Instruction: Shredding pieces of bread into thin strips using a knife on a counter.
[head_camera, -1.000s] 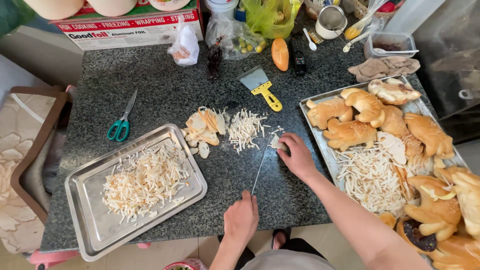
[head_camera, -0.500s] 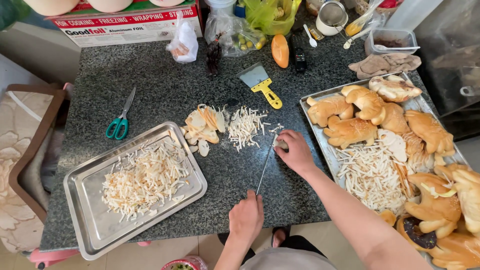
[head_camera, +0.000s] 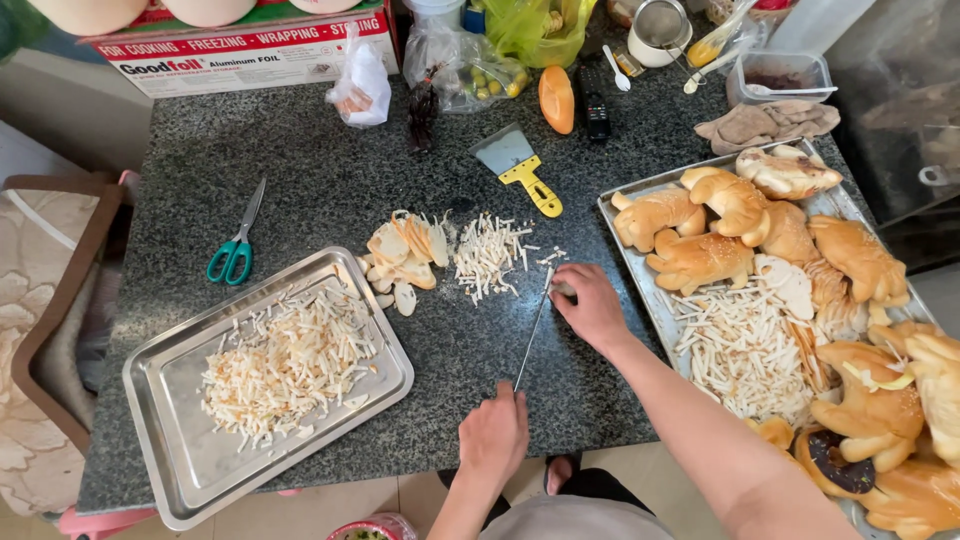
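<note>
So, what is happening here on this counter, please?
A person is cutting bread into thin strips on a dark granite counter. The left hand holds the handle of a long knife, and the right hand presses near its tip. A pile of cut strips and some bread slices lie just beyond the blade. A steel tray at the left holds more strips, and a tray at the right holds whole buns.

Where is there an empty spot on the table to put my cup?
Bare counter lies between the scissors and the scraper, and near the front edge between the left tray and the knife. The right tray is packed.
</note>
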